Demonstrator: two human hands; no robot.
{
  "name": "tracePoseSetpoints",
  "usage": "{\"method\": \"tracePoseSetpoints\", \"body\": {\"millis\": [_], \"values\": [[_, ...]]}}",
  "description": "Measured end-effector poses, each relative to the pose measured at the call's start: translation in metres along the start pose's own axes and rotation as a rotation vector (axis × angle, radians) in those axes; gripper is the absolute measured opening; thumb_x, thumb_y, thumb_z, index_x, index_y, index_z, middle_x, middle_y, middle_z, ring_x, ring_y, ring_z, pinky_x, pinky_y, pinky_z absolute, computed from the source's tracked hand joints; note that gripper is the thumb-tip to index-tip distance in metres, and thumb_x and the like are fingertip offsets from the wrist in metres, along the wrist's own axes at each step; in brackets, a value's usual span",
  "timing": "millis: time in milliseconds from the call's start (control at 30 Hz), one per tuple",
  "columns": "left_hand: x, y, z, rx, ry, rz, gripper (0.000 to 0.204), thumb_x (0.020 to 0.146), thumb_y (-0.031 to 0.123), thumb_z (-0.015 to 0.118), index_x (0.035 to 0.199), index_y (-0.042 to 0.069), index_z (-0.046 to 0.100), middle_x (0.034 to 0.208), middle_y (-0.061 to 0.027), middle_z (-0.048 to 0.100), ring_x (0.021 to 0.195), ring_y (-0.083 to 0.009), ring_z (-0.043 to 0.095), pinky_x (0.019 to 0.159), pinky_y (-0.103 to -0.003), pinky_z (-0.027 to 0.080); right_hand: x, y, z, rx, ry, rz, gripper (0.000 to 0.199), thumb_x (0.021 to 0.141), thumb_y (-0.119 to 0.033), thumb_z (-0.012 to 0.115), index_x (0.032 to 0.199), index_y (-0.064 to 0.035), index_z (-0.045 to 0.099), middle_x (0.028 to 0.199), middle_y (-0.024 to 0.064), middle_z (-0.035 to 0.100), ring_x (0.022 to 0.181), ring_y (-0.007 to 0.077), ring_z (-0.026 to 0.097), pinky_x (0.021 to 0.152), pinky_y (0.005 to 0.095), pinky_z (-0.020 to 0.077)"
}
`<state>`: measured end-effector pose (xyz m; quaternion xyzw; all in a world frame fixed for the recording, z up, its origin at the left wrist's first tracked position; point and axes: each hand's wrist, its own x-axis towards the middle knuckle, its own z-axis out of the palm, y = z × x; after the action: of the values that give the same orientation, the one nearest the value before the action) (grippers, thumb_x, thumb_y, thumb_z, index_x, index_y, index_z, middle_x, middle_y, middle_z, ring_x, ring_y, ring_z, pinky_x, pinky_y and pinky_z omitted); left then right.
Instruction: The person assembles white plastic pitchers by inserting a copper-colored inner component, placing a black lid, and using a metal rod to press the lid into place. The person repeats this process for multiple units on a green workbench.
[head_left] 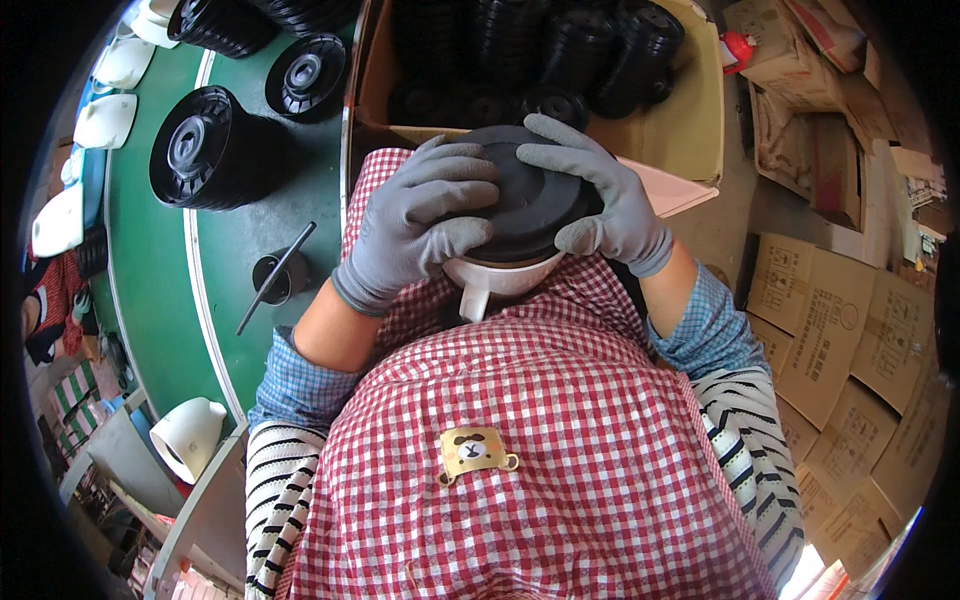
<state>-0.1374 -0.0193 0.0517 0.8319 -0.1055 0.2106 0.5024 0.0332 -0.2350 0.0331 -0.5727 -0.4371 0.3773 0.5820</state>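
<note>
In my lap sits a white plastic vessel (515, 278), with a small tab (474, 305) sticking out of its side toward me. A black round base (530, 200) covers its upper end. My gloved left hand (425, 215) is curled against the left side of the black base, fingers bent over its edge. From the right, my gloved right hand (605, 195) grips the same base, fingertips on its top and thumb at its near rim. Both gloves are grey. The vessel's lower part is hidden behind the apron.
Beyond my hands is an open cardboard box (690, 130) with stacks of black round parts (575, 50). A green table (150, 260) at left holds a black stack (205, 150), a small black cup (285, 280) with a rod, and white vessels (105, 120). Cartons (820, 320) stand at right.
</note>
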Motion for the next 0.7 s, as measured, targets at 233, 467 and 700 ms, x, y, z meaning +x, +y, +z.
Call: {"method": "tracePoseSetpoints", "body": {"millis": [233, 467, 700], "values": [[0.002, -0.005, -0.002, 0.003, -0.032, 0.045, 0.04, 0.079, 0.035, 0.081, 0.101, 0.002, 0.074, 0.11, -0.0167, 0.07, 0.114, -0.0382, 0.063, 0.102, -0.051, 0.047, -0.006, 0.001, 0.01, 0.033, 0.064, -0.028, 0.094, 0.063, -0.061, 0.089, 0.133, -0.003, 0.066, 0.158, 0.0237, 0.038, 0.145, 0.0376, 0.04, 0.117, 0.046, 0.0388], [0.003, -0.01, -0.003, 0.041, -0.074, 0.098, 0.041, 0.084, 0.037, 0.078, 0.104, 0.001, 0.074, 0.113, -0.0173, 0.07, 0.114, -0.0375, 0.065, 0.105, -0.053, 0.046, -0.01, 0.008, 0.008, -0.01, 0.066, -0.064, 0.095, 0.064, -0.064, 0.087, 0.134, -0.0037, 0.066, 0.158, 0.0243, 0.037, 0.145, 0.0381, 0.041, 0.117, 0.046, 0.0393], [-0.001, 0.009, 0.007, 0.114, -0.056, 0.004, 0.035, 0.08, 0.033, 0.081, 0.1, 0.005, 0.074, 0.11, -0.0142, 0.072, 0.112, -0.0344, 0.066, 0.104, -0.051, 0.047, -0.003, 0.009, -0.01, -0.084, -0.092, -0.058, 0.095, 0.066, -0.066, 0.084, 0.137, -0.0058, 0.064, 0.159, 0.0227, 0.037, 0.145, 0.0363, 0.041, 0.117, 0.046, 0.0388]]}}
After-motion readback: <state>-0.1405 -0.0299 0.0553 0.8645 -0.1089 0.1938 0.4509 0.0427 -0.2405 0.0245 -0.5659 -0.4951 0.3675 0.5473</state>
